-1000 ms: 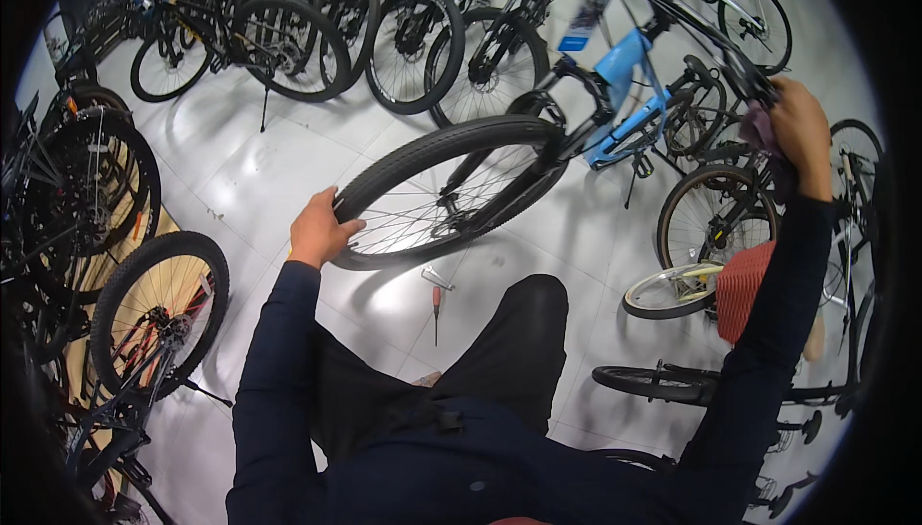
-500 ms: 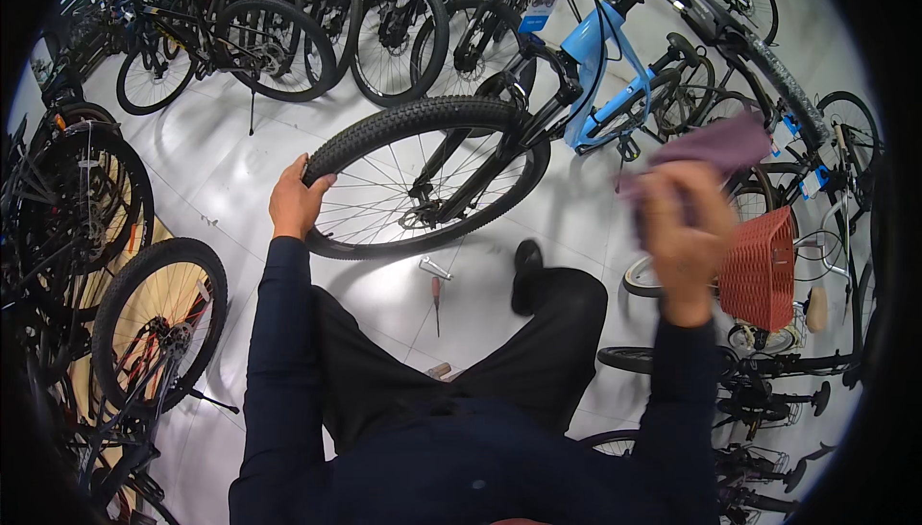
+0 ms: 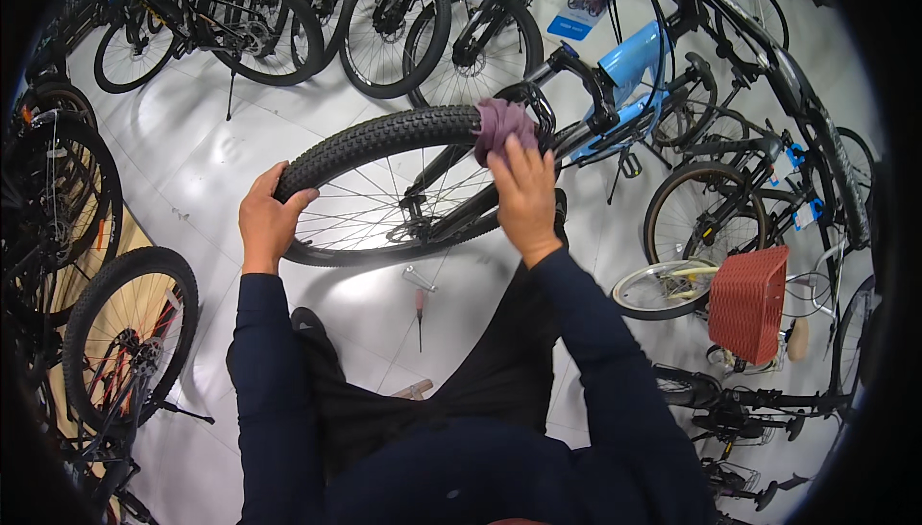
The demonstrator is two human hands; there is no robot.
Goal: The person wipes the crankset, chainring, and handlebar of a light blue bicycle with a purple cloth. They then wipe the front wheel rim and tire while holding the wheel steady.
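A black knobby bicycle wheel (image 3: 384, 131) stands in front of me, fixed in the black fork of a bicycle with a light blue frame (image 3: 634, 56). My left hand (image 3: 266, 219) grips the tyre at its near left side, thumb on the inner side of the rim. On the tyre's right part, close to the fork crown, lies a bunched purple cloth (image 3: 503, 127). My right hand (image 3: 523, 194) presses that cloth against the tyre, fingers closed over it. The cloth covers the stretch of tyre beneath it.
A screwdriver (image 3: 420, 318) and a metal wrench (image 3: 419, 279) lie on the white tiled floor below the wheel. To the right stands a bicycle with a red basket (image 3: 749, 304). Another bicycle's wheel (image 3: 132, 338) is at my left, with a bicycle row behind.
My right hand has come left with the purple cloth, from the air near the red basket onto the tyre. My left hand stays on the tyre. The view has shifted slightly.
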